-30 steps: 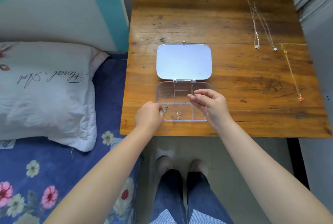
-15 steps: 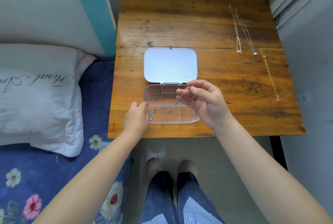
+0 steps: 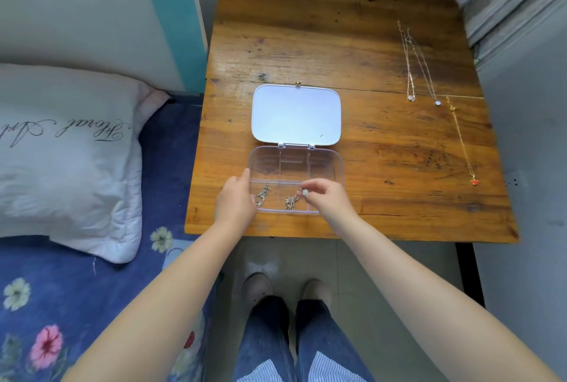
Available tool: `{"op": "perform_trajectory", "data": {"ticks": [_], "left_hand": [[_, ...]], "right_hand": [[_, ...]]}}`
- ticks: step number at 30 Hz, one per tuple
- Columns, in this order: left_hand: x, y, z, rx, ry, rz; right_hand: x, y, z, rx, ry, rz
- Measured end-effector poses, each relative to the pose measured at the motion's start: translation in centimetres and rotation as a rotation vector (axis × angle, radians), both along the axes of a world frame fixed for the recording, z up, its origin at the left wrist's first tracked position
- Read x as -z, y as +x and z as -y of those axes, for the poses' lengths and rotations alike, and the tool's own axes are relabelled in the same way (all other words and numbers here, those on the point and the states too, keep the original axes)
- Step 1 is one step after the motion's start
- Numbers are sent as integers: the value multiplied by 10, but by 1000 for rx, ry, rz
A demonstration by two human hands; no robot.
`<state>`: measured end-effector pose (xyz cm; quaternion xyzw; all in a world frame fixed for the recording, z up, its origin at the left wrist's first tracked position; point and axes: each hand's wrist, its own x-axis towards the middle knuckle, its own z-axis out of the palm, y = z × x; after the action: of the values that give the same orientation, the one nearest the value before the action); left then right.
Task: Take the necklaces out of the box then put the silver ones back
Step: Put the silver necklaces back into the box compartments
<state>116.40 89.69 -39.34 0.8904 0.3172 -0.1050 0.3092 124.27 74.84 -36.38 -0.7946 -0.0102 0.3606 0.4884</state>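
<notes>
A clear compartment box (image 3: 325,157) lies open near the table's front edge, its white lid (image 3: 296,114) flat behind it. One silver necklace (image 3: 262,194) is bunched in the front left compartment. A second silver necklace (image 3: 290,202) is piled in the front middle compartment, and my right hand (image 3: 329,199) pinches its end just above the pile. My left hand (image 3: 234,202) grips the box's front left corner. Two thin pale necklaces (image 3: 411,74) and a gold necklace with a red pendant (image 3: 463,148) lie stretched out on the right of the table.
The wooden table (image 3: 337,44) stands in a corner, with a wall and curtain to the right. A bed with a white pillow (image 3: 67,148) and flowered blue sheet adjoins the table's left side. My legs and shoes show below the front edge.
My right hand has lowered the silver necklace from above the box into the front middle compartment, where the chain now lies piled. My left hand stays on the box.
</notes>
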Motion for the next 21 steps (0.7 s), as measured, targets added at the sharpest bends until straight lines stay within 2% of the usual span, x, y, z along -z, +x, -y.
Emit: {"op": "perform_trajectory", "data": {"ticks": [2, 3, 6, 13, 21], "left_hand": [[1, 0, 0, 3, 8, -20], [1, 0, 0, 4, 14, -35], [-1, 2, 2, 10, 59, -84], [-16, 26, 12, 117, 264, 9], [-40, 143, 75, 300, 234, 106]], "right_hand": [[7, 1, -5, -253, -246, 141], [8, 2, -7, -331, -305, 181], [5, 5, -9, -398, -372, 283], [-14, 44, 53, -218, -320, 364], [-30, 143, 149, 16, -445, 404]]}}
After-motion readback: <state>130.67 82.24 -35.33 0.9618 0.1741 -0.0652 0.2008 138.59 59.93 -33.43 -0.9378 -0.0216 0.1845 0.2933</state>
